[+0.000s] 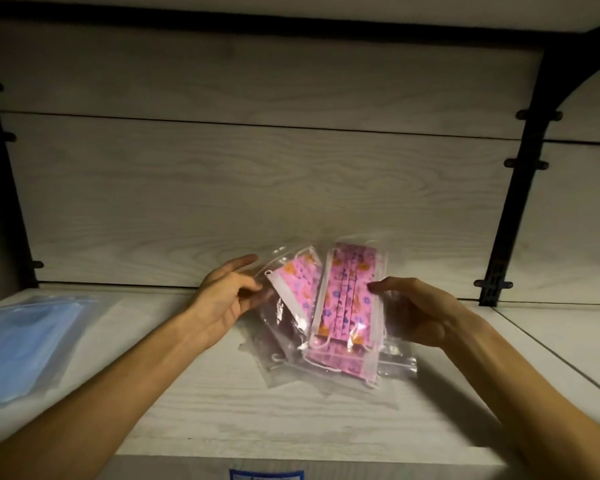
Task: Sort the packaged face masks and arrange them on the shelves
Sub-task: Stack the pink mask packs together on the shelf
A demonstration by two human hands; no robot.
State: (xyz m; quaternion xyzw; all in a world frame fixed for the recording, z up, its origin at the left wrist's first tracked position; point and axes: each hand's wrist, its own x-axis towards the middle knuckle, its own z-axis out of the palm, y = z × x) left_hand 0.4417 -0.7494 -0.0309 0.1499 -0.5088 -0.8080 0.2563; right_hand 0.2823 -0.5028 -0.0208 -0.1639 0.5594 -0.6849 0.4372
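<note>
Several clear packets of pink flowered face masks (343, 299) are bunched together, tilted up over the pale wooden shelf (291, 420). My left hand (222, 299) holds the left packet (293, 285) at its left edge between thumb and fingers. My right hand (416, 313) grips the right side of the upright packets, thumb on the front. More pink packets (340, 363) lie flat underneath. A stack of blue masks in clear packets (25, 344) lies on the shelf at the far left.
The shelf's wood-grain back wall (257, 168) rises behind the packets. Black metal brackets (513, 188) stand at the right and at the left edge. A blue label (253, 474) shows on the shelf's front edge. Another shelf section (568, 341) continues to the right.
</note>
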